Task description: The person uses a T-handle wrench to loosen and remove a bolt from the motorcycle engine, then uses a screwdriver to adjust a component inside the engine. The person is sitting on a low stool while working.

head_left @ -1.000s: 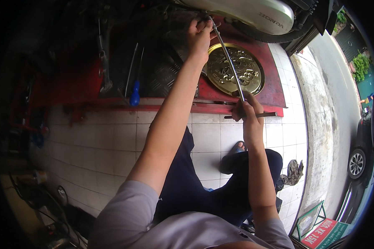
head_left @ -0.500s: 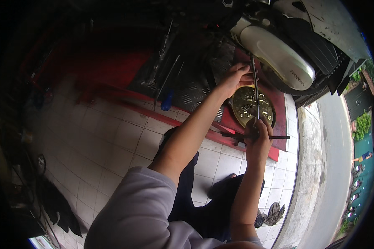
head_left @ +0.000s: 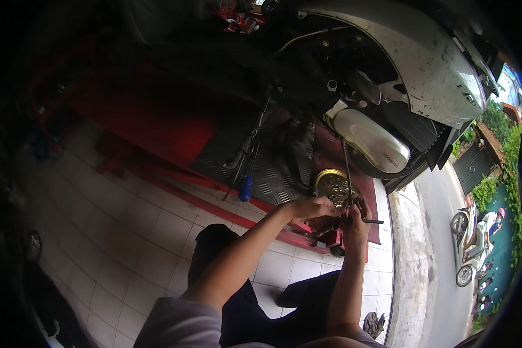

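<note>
A T-handle wrench (head_left: 347, 165) reaches from the silver engine cover (head_left: 368, 139) of a raised motorbike down to my hands. My right hand (head_left: 356, 223) is closed round its handle, and one dark end of the crossbar sticks out to the right. My left hand (head_left: 316, 209) is closed against the same handle beside the right one, its fingertips partly hidden where the two hands meet. Behind the wrench's shaft lies a round gold tray (head_left: 326, 174) holding several small metal parts, its near part covered by my hands.
The red lift platform (head_left: 168, 136) carries a dark tread plate (head_left: 267, 188). A blue-handled screwdriver (head_left: 245, 189) and a shock absorber (head_left: 246, 142) lie left of the tray. A crumpled dark rag (head_left: 373, 325) is on the white tiled floor (head_left: 165, 223). A scooter with a rider (head_left: 475, 240) is on the road at right.
My left hand has come down from the wrench's upper shaft to its handle next to my right hand. The view has shifted, showing more of the motorbike; a scooter has appeared on the road.
</note>
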Available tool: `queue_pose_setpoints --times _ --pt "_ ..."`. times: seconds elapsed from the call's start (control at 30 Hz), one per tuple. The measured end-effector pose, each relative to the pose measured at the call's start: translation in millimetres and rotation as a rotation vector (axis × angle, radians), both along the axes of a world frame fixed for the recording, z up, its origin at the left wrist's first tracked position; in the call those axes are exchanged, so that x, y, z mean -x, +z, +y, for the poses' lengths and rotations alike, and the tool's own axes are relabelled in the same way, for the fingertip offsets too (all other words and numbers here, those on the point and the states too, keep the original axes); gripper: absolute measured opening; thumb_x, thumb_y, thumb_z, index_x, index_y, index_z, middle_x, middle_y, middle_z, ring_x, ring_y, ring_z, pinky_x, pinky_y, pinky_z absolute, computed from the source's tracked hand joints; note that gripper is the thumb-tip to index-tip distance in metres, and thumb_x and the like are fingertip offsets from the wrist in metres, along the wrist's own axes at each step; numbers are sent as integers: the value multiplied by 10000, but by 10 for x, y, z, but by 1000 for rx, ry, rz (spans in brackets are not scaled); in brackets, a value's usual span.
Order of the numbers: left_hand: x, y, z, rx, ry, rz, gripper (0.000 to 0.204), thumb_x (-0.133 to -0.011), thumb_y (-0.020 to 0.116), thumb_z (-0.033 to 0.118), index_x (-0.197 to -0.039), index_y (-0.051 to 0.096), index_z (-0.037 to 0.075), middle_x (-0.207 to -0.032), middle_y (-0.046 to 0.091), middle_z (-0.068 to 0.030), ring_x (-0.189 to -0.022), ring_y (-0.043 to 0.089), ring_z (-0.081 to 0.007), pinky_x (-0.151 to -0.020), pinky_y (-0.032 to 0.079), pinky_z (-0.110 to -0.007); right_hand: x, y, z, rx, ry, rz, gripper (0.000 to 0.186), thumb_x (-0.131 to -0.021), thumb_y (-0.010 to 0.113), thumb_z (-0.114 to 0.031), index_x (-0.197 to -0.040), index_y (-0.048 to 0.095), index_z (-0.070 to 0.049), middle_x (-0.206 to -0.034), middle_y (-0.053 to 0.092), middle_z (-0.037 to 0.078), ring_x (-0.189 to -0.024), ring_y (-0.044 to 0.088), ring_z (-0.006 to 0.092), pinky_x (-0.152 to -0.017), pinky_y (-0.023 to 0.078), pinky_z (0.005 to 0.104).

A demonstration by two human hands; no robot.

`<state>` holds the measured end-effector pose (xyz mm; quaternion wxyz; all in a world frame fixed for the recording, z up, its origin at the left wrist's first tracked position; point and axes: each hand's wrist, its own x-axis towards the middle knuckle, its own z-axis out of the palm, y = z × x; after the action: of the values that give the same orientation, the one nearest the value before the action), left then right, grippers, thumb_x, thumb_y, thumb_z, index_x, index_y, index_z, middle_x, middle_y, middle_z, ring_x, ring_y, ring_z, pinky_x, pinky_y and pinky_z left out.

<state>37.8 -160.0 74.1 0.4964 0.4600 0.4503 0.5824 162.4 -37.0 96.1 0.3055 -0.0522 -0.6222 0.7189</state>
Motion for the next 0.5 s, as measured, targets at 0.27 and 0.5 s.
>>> queue_pose_setpoints --times 0.27,0.5 --pt "-179 435 -514 -111 452 73 152 -837 706 113 -848 641 -25 -645 631 -53 -544 635 -123 -481 524 -243 58 -162 229 17 463 74 729 -688 805 -191 -1288 452 25 -911 605 87 -718 595 138 -614 474 225" --pt "-388 576 -468 -120 756 269 90 -841 673 36 -812 632 -39 -655 640 -69 -542 631 -111 -468 525 -237 288 -327 545 223 776 -142 400 -913 593 -249 -1193 541 32 -755 582 57 -604 522 103 -512 373 227"
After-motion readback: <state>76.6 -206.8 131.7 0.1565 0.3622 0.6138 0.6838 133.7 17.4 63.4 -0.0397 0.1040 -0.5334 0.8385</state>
